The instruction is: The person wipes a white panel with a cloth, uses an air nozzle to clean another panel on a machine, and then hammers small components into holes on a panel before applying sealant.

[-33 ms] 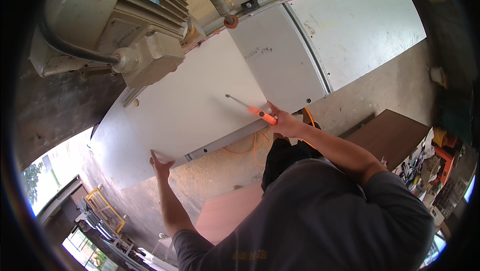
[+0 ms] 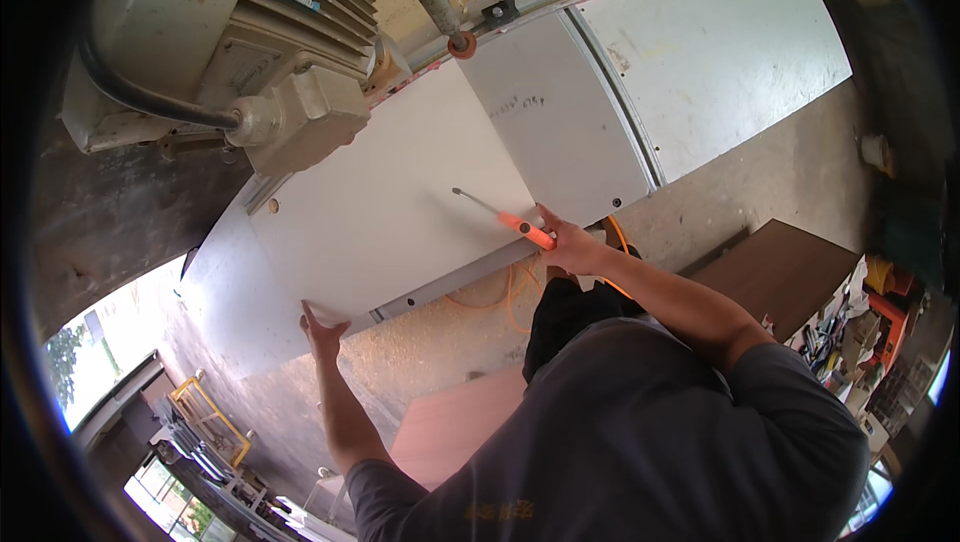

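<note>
A large white board (image 2: 400,172) lies flat on the machine's table. At its near left corner, my left hand (image 2: 322,334) rests with thumb and forefinger spread apart. My right hand (image 2: 570,247) is by the board's near right corner, closed around an orange air blow gun (image 2: 526,229). Its thin metal nozzle points up and left over the white surface. One finger of that hand stretches out beside the board's edge. The remaining fingers are partly hidden behind the hand.
A large motor (image 2: 300,112) with a black cable overhangs the upper left. A metal spindle (image 2: 460,42) stands at the board's far edge. Right of the board lie a grey table section (image 2: 560,112) and a slotted rail (image 2: 615,92). Orange hose (image 2: 515,292) hangs below; a brown panel (image 2: 775,277) is at right.
</note>
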Demonstrator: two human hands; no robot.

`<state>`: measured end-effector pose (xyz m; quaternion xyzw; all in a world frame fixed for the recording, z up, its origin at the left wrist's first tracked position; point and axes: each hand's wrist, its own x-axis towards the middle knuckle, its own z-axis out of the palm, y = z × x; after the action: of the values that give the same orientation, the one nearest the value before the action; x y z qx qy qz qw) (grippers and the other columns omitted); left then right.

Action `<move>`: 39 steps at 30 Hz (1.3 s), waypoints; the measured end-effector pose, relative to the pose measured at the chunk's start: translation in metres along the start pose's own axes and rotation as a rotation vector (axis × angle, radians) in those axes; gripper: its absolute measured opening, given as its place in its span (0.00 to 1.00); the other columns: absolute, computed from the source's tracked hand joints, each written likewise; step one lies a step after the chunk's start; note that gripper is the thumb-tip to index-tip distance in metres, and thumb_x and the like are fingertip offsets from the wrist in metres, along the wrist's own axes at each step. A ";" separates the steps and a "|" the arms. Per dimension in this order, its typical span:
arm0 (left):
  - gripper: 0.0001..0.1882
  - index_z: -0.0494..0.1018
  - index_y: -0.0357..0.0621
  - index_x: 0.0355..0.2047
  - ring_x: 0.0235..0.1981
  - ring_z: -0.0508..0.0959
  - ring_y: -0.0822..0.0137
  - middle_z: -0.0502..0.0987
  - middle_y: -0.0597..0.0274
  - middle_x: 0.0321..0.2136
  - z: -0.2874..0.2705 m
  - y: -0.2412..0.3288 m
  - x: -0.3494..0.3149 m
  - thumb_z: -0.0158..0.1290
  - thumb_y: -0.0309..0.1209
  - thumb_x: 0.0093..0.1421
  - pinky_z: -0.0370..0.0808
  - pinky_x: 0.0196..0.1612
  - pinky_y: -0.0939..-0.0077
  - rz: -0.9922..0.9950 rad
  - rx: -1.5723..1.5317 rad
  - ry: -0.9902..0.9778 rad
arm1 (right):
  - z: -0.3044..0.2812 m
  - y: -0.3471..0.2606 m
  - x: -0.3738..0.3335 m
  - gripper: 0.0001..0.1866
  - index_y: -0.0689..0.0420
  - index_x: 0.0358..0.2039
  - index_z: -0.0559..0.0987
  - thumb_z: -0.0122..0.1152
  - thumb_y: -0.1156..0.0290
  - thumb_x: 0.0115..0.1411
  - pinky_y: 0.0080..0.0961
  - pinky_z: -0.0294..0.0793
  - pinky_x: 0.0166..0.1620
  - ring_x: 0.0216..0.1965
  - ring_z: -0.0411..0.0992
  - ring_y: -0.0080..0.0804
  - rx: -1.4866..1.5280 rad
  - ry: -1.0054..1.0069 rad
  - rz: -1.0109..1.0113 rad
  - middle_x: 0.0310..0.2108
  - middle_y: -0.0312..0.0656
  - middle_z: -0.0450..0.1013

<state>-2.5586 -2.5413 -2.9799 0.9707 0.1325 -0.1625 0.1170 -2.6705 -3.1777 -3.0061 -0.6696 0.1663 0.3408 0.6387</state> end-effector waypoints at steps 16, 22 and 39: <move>0.75 0.44 0.58 0.80 0.70 0.63 0.38 0.51 0.38 0.73 0.042 0.012 -0.027 0.81 0.32 0.38 0.69 0.68 0.49 -0.020 0.035 0.022 | -0.028 0.035 -0.013 0.44 0.57 0.72 0.57 0.69 0.68 0.60 0.40 0.78 0.54 0.52 0.78 0.47 0.040 0.037 0.052 0.50 0.52 0.79; 0.75 0.42 0.56 0.81 0.78 0.48 0.40 0.45 0.39 0.77 0.031 0.010 -0.015 0.81 0.38 0.40 0.53 0.74 0.36 -0.054 0.289 -0.026 | -0.004 0.001 -0.010 0.41 0.56 0.70 0.61 0.69 0.65 0.60 0.42 0.80 0.47 0.44 0.81 0.48 0.032 -0.032 0.169 0.47 0.52 0.80; 0.62 0.53 0.60 0.78 0.76 0.41 0.21 0.42 0.40 0.79 0.192 0.324 -0.123 0.77 0.50 0.47 0.52 0.67 0.11 0.550 0.294 -0.151 | -0.058 0.072 -0.083 0.22 0.62 0.51 0.81 0.63 0.55 0.70 0.41 0.77 0.44 0.39 0.80 0.48 -0.383 0.412 -0.078 0.36 0.54 0.80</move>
<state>-2.6297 -2.9242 -3.0542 0.9619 -0.1689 -0.2137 0.0248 -2.7624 -3.2609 -3.0069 -0.8390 0.1992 0.1980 0.4661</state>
